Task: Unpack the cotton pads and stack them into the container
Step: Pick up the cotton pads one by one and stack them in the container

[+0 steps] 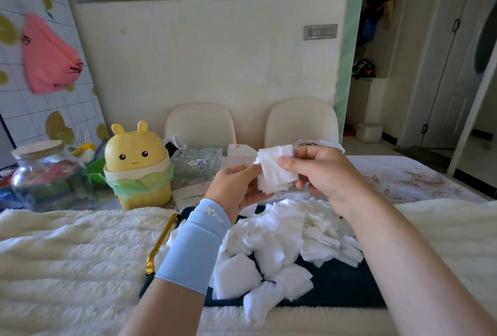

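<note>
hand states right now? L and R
left hand: pinches the left edge of the stack of cotton pads.
right hand: grips the same stack, thumb on its front.

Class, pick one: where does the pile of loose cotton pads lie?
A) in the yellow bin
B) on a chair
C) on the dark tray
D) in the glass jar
C: the loose pads lie heaped on the dark tray.
</note>
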A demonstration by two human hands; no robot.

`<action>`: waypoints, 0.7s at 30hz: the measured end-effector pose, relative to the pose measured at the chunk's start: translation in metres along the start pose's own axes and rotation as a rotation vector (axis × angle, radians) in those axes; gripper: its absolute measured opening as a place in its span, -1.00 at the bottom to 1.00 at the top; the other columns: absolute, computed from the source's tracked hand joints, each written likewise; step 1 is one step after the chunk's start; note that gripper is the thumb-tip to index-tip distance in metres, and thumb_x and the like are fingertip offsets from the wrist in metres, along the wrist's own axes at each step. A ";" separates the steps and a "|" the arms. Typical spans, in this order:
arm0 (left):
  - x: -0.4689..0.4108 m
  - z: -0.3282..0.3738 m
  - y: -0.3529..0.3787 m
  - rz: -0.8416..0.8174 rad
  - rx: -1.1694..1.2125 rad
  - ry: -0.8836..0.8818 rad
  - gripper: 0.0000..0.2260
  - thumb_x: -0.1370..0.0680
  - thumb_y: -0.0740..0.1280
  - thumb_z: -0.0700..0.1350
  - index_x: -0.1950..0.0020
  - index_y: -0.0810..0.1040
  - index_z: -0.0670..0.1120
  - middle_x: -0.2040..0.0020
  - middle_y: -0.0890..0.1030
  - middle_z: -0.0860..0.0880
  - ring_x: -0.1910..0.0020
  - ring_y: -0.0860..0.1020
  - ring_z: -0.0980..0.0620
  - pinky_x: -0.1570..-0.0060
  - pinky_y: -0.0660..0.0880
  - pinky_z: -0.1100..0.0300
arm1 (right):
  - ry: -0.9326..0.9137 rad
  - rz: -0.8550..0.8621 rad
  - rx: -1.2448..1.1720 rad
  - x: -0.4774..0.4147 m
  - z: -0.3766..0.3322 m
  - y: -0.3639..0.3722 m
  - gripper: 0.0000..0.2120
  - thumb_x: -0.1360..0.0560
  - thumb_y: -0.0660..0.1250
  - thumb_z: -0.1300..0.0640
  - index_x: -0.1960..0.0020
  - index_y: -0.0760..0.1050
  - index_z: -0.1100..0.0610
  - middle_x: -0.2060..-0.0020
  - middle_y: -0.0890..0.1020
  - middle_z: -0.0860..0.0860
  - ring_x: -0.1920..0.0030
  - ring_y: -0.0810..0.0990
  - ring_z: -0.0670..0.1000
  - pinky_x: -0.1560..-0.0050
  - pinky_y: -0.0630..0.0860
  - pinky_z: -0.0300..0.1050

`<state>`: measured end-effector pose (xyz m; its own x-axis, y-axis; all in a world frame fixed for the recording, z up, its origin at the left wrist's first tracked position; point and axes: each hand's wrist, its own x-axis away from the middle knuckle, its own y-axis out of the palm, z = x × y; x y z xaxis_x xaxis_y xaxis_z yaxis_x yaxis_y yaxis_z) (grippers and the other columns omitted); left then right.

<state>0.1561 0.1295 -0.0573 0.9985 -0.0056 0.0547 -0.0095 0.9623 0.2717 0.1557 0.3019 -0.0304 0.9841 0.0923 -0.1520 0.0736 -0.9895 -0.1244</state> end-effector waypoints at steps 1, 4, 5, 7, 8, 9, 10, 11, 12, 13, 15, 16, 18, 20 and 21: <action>0.001 0.001 0.001 -0.028 0.007 0.002 -0.78 -0.63 0.29 -0.19 -0.16 0.59 -0.31 -0.05 0.69 -0.26 0.06 0.70 -0.11 0.14 0.65 0.13 | -0.005 0.022 0.026 -0.001 0.002 0.003 -0.86 -0.44 0.54 0.11 0.07 0.67 0.15 0.47 0.60 -0.10 0.49 0.46 -0.10 0.54 0.31 -0.36; 0.003 0.001 0.001 -0.088 0.002 0.013 -0.77 -0.65 0.25 -0.19 -0.19 0.58 -0.31 -0.03 0.70 -0.25 0.07 0.70 -0.08 0.11 0.65 0.15 | -0.027 0.123 0.134 -0.002 0.008 0.011 -0.85 -0.40 0.58 0.07 0.11 0.67 0.10 0.32 0.67 -0.08 0.38 0.57 -0.11 0.37 0.47 -0.30; 0.003 0.001 0.001 -0.093 -0.002 0.017 -0.76 -0.65 0.25 -0.18 -0.19 0.57 -0.31 -0.03 0.70 -0.25 0.07 0.70 -0.08 0.09 0.65 0.13 | -0.027 0.159 0.159 -0.004 0.010 0.012 -0.83 -0.39 0.58 0.05 0.11 0.67 0.09 0.25 0.70 -0.06 0.31 0.61 -0.10 0.29 0.51 -0.25; 0.002 0.001 0.001 -0.097 -0.001 0.019 -0.74 -0.65 0.26 -0.15 -0.20 0.56 -0.32 -0.04 0.69 -0.26 0.05 0.69 -0.10 0.05 0.66 0.10 | -0.020 0.197 0.170 -0.006 0.012 0.013 -0.80 -0.37 0.59 0.03 0.10 0.65 0.09 0.16 0.71 -0.02 0.24 0.62 -0.09 0.23 0.50 -0.22; 0.002 0.002 0.002 -0.106 0.000 0.019 -0.73 -0.65 0.26 -0.13 -0.19 0.57 -0.30 -0.05 0.68 -0.26 0.04 0.69 -0.12 0.04 0.66 0.09 | -0.016 0.197 0.157 -0.007 0.012 0.013 -0.77 -0.37 0.60 0.04 0.06 0.64 0.08 0.12 0.70 0.00 0.22 0.61 -0.10 0.24 0.49 -0.24; 0.004 0.004 0.002 -0.129 0.003 0.016 -0.71 -0.64 0.28 -0.08 -0.19 0.58 -0.28 -0.06 0.68 -0.26 0.02 0.68 -0.13 0.03 0.66 0.07 | -0.010 0.189 0.136 -0.008 0.012 0.012 -0.74 -0.37 0.60 0.07 0.01 0.62 0.06 0.07 0.69 0.00 0.19 0.61 -0.11 0.27 0.48 -0.28; 0.005 0.005 0.002 -0.159 -0.003 0.015 -0.68 -0.60 0.32 -0.01 -0.18 0.60 -0.25 -0.06 0.68 -0.25 0.01 0.68 -0.13 0.03 0.65 0.06 | 0.003 0.176 0.110 -0.007 0.011 0.012 -0.69 -0.38 0.60 0.10 -0.06 0.60 0.04 0.03 0.67 -0.01 0.17 0.62 -0.11 0.34 0.46 -0.33; 0.006 0.006 0.002 -0.181 -0.037 0.020 -0.64 -0.54 0.38 0.03 -0.18 0.61 -0.23 -0.07 0.68 -0.24 0.00 0.68 -0.12 0.02 0.65 0.07 | 0.020 0.161 0.077 -0.008 0.011 0.012 -0.65 -0.39 0.59 0.13 -0.12 0.57 0.04 0.00 0.66 0.00 0.17 0.62 -0.11 0.43 0.43 -0.38; 0.007 0.007 0.002 -0.188 -0.090 0.038 -0.62 -0.48 0.44 0.01 -0.17 0.62 -0.22 -0.07 0.69 -0.23 0.00 0.68 -0.10 0.02 0.65 0.09 | 0.036 0.141 0.030 -0.007 0.010 0.012 -0.62 -0.40 0.58 0.16 -0.17 0.56 0.05 -0.02 0.66 0.02 0.20 0.61 -0.10 0.50 0.39 -0.40; 0.007 0.007 0.002 -0.177 -0.140 0.063 -0.65 -0.46 0.48 -0.06 -0.17 0.62 -0.23 -0.07 0.69 -0.22 -0.01 0.68 -0.09 0.02 0.64 0.12 | 0.047 0.123 -0.016 -0.007 0.010 0.011 -0.61 -0.42 0.57 0.18 -0.20 0.55 0.06 -0.01 0.66 0.05 0.25 0.61 -0.11 0.54 0.37 -0.40; 0.005 0.005 -0.001 -0.105 -0.190 0.099 -0.76 -0.50 0.45 -0.27 -0.16 0.61 -0.25 -0.05 0.70 -0.21 -0.01 0.69 -0.10 0.03 0.65 0.15 | 0.043 0.116 -0.021 -0.007 0.012 0.010 -0.64 -0.43 0.56 0.16 -0.18 0.55 0.04 0.04 0.68 0.03 0.33 0.59 -0.14 0.49 0.39 -0.37; 0.004 0.005 -0.004 -0.057 -0.190 0.104 -0.77 -0.50 0.43 -0.33 -0.16 0.61 -0.27 -0.04 0.70 -0.21 0.01 0.69 -0.10 0.06 0.65 0.16 | 0.014 0.132 0.050 -0.007 0.015 0.009 -0.67 -0.43 0.55 0.14 -0.14 0.56 0.00 0.08 0.68 -0.01 0.32 0.60 -0.15 0.41 0.43 -0.33; 0.001 0.007 -0.009 0.052 -0.196 0.109 -0.78 -0.50 0.42 -0.36 -0.14 0.60 -0.28 -0.02 0.70 -0.21 0.10 0.70 -0.07 0.13 0.66 0.18 | -0.142 0.143 0.348 -0.008 0.018 0.004 -0.78 -0.43 0.51 0.11 -0.01 0.58 -0.10 0.15 0.66 -0.14 0.26 0.58 -0.15 0.25 0.45 -0.22; -0.001 0.009 -0.016 0.132 -0.199 0.118 -0.79 -0.50 0.42 -0.36 -0.13 0.61 -0.27 0.04 0.70 -0.19 0.19 0.69 -0.03 0.17 0.66 0.19 | -0.267 -0.056 0.694 -0.007 0.018 -0.001 -0.76 -0.44 0.44 0.18 0.07 0.61 -0.17 0.17 0.61 -0.23 0.22 0.57 -0.14 0.17 0.53 -0.11; -0.002 0.010 -0.019 0.153 -0.196 0.118 -0.79 -0.50 0.43 -0.35 -0.12 0.61 -0.27 0.07 0.70 -0.18 0.21 0.68 -0.03 0.17 0.66 0.18 | -0.248 -0.218 0.820 -0.005 0.018 -0.001 -0.68 -0.43 0.41 0.22 0.04 0.62 -0.22 0.14 0.58 -0.27 0.17 0.59 -0.12 0.13 0.59 -0.07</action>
<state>0.1533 0.1085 -0.0531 0.9857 0.1648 -0.0349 -0.1617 0.9838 0.0771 0.1482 0.3042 -0.0473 0.8911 0.3855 -0.2395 0.0225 -0.5644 -0.8252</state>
